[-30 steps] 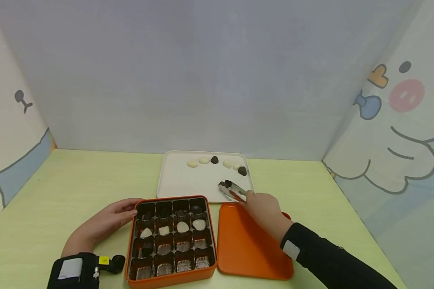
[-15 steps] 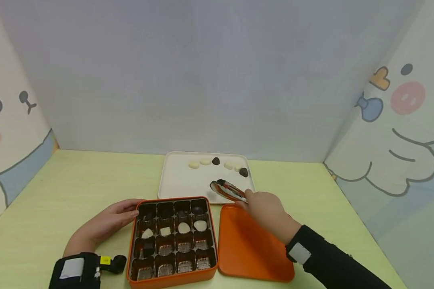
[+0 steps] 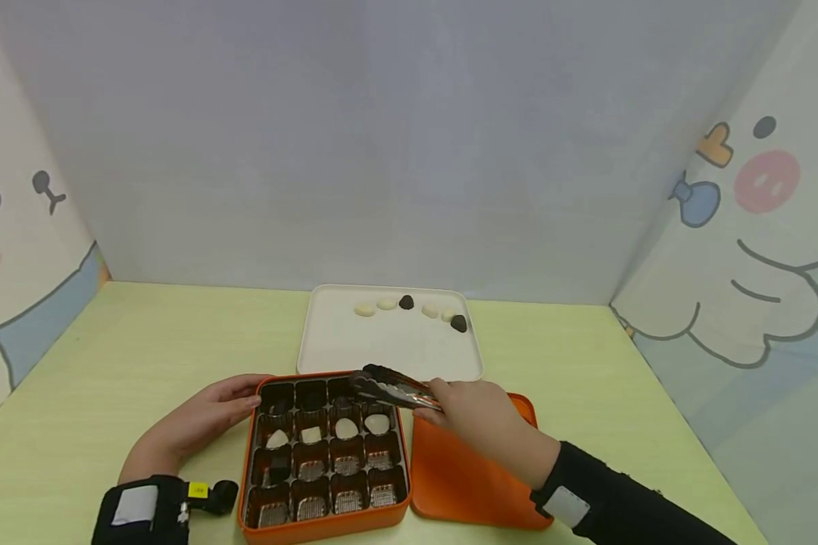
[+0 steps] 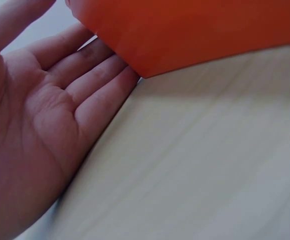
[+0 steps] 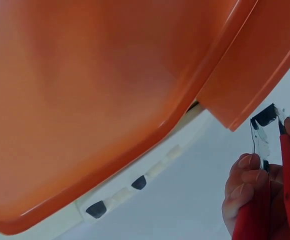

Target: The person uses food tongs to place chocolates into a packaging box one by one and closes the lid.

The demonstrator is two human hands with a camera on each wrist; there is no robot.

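Note:
An orange box with a dark divided insert sits in front in the head view. Dark chocolates lie in its back row, white ones in the second; a dark square piece is at the left of the third. My left hand rests at the far left corner, thumb at the rim, extended fingers against the side. My right hand grips red-handled tongs, whose tips reach over the back right compartments. In the right wrist view, a dark chocolate is between the tips.
A white tray behind the box bears several pale pieces and two dark ones. To the right of the box lies an orange lid, partly under my right forearm. Grey and cartoon-printed panels enclose the pale table.
My right hand has brought the tongs, with the dark chocolate, from over the white tray left and toward me, over the box. The left hand has stayed at the corner.

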